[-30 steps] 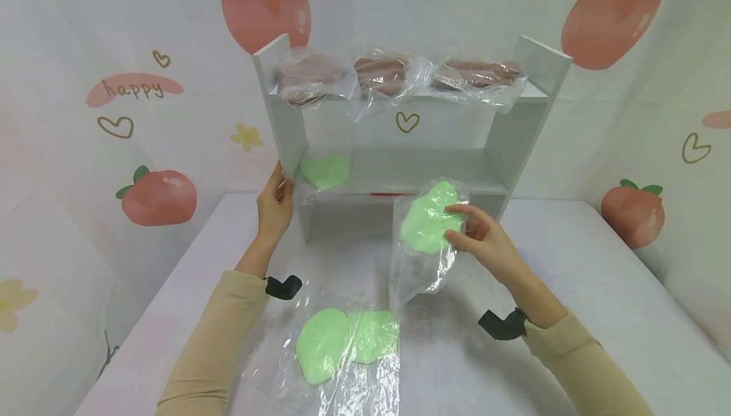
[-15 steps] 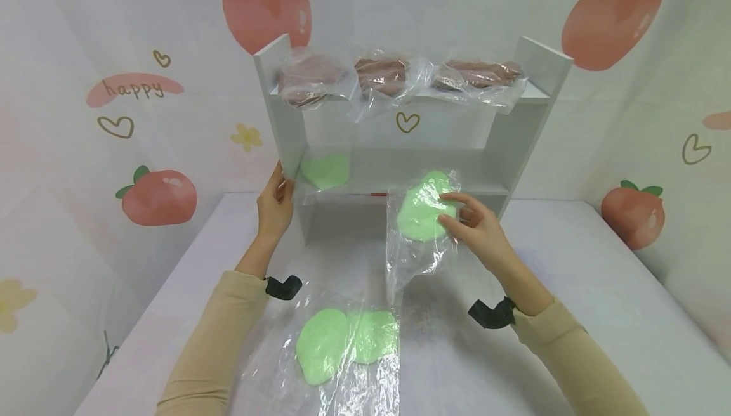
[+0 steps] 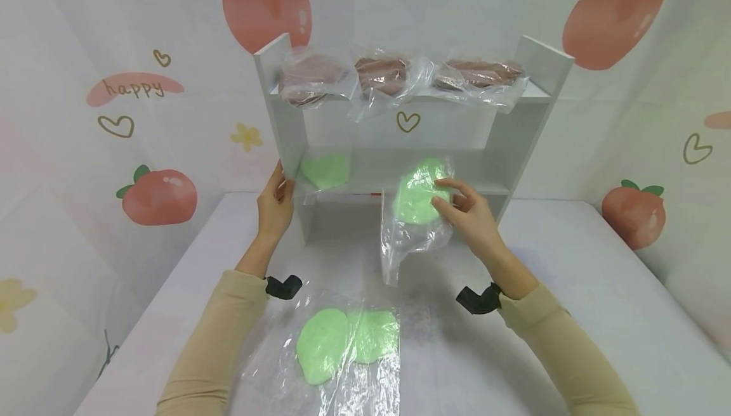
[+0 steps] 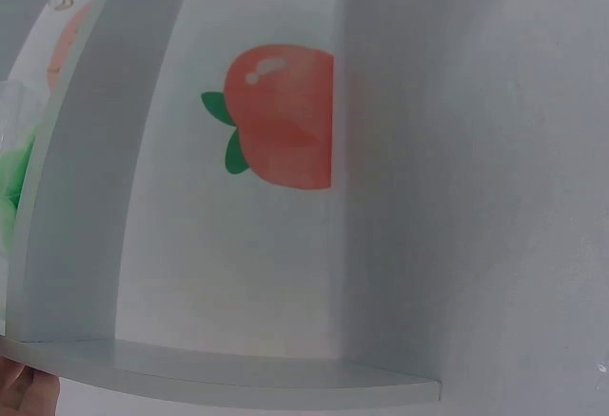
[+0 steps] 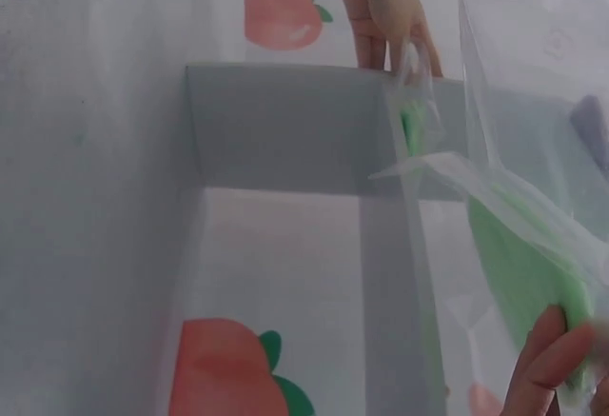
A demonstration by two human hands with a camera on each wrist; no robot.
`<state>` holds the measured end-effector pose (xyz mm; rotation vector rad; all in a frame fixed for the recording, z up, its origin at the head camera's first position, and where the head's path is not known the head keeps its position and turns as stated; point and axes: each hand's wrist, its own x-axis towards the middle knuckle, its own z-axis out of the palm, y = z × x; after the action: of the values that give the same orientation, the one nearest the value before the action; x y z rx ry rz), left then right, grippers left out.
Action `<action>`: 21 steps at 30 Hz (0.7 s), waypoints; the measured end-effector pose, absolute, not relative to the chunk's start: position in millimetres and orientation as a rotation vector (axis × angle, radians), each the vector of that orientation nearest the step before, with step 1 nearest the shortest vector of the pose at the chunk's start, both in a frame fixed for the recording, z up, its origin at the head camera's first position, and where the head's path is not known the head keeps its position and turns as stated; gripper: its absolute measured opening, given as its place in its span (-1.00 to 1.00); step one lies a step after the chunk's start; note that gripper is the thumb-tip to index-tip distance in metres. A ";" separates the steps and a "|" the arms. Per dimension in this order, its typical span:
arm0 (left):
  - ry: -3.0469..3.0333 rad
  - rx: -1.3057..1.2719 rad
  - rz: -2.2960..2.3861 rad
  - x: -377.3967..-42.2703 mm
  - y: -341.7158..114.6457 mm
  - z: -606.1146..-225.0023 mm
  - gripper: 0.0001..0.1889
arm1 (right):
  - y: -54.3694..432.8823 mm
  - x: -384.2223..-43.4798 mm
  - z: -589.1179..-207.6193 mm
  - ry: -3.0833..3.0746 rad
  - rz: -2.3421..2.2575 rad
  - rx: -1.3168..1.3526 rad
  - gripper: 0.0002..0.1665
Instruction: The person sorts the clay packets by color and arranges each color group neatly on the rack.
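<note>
In the head view my right hand (image 3: 471, 216) pinches a clear plastic bag holding a flat light-green piece (image 3: 419, 197), thumb and fingers at its right edge. The bag's loose end hangs down in front of the middle board of a white two-tier shelf (image 3: 528, 130). The same green piece (image 5: 523, 254) shows near my fingers in the right wrist view. My left hand (image 3: 275, 207) grips the shelf's left side panel near its front edge. Close to that panel, another bagged green piece (image 3: 325, 171) lies on the middle board.
Two bagged green pieces, a left one (image 3: 322, 346) and a right one (image 3: 374, 337), lie on the white table (image 3: 457, 365) in front. Along the shelf's top sit three bagged reddish-brown pieces (image 3: 381, 76). A fruit-printed cloth (image 3: 194, 16) hangs behind.
My right hand has moved up and left, carrying the bagged green piece from in front of the lower opening to overlapping the middle board. My left hand has stayed on the panel.
</note>
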<state>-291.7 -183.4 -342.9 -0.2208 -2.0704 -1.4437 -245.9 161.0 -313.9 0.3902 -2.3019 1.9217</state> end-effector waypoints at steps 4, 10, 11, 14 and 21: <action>-2.075 -0.216 -1.453 -291.7 -183.6 -342.7 -0.47 | 156.5 -250.0 -312.1 -2.299 1.943 0.330 -0.68; -2.072 -0.222 -1.470 -290.4 -183.4 -342.2 -0.47 | 149.3 -257.2 -308.7 -2.372 1.911 0.252 -0.63; -2.072 -0.222 -1.469 -290.1 -183.3 -342.0 -0.47 | 147.9 -259.0 -308.1 -2.381 1.906 0.246 -0.60; -2.066 -0.228 -1.470 -289.6 -182.9 -341.6 -0.47 | 143.4 -265.2 -305.8 -2.388 1.902 0.223 -0.56; -2.052 -0.221 -1.462 -290.1 -182.1 -340.3 -0.47 | 131.3 -279.4 -298.0 -2.339 1.963 0.195 -0.56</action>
<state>-290.1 -182.1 -340.3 -0.2213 -2.0517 -1.4615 -279.4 131.3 -298.0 0.1946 -2.3394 1.9627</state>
